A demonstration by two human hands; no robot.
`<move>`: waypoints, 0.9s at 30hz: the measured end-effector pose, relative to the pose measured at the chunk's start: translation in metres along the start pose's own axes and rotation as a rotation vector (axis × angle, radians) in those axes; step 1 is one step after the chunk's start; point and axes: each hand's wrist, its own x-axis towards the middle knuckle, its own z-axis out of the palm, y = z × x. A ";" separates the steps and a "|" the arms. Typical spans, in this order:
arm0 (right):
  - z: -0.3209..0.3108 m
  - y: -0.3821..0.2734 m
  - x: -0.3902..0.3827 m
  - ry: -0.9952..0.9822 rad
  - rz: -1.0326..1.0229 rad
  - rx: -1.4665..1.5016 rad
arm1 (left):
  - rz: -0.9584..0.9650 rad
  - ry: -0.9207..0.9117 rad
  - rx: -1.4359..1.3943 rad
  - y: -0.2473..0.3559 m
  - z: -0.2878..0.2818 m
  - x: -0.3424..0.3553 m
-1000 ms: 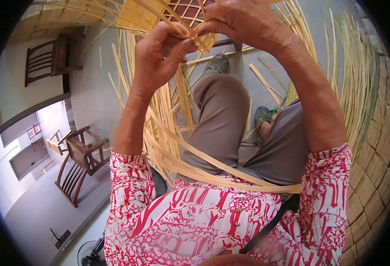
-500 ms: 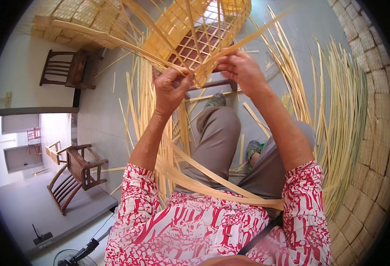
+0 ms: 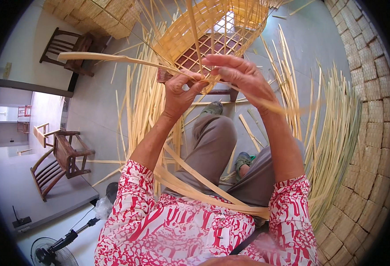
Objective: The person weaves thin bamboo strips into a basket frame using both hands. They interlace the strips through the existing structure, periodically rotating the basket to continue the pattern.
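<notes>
Several flat pale strips (image 3: pixel 248 209) crossed the person's lap, over grey trousers (image 3: pixel 212 142) and just below a red-and-white patterned shirt (image 3: pixel 133 186). Beyond the knees, the left hand (image 3: pixel 180 91) had thumb and forefinger pinched on a long strip (image 3: pixel 115 57) at the near corner of a woven basket (image 3: pixel 181 33), the strip's free end reaching out to the left. The right hand (image 3: pixel 246 80) was just beside that corner, its fingers extended; another strip (image 3: pixel 288 107) by its wrist was blurred, so I could not tell whether the hand gripped it.

The basket, yellow and closely woven along its left side, with an open lattice bottom and upright stakes, rested on a low, dark red table (image 3: pixel 162 75) in front of the person. Around this, loose strips (image 3: pixel 141 99) lay on the grey floor (image 3: pixel 99 111), and a greenish bundle (image 3: pixel 337 128) lay to the right, beside straw-coloured woven blocks (image 3: pixel 377 133). Farther off to the left stood two dark wooden chairs (image 3: pixel 66 153).
</notes>
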 end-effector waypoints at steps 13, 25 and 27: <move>0.024 0.016 0.000 0.481 -0.190 -0.300 | 0.027 0.045 -0.010 0.013 0.003 0.010; 0.018 0.001 0.007 0.589 -0.180 -0.174 | 0.106 0.175 0.031 -0.003 0.006 0.009; 0.009 0.002 0.004 0.650 -0.150 0.069 | 0.102 0.173 0.023 0.000 0.007 0.010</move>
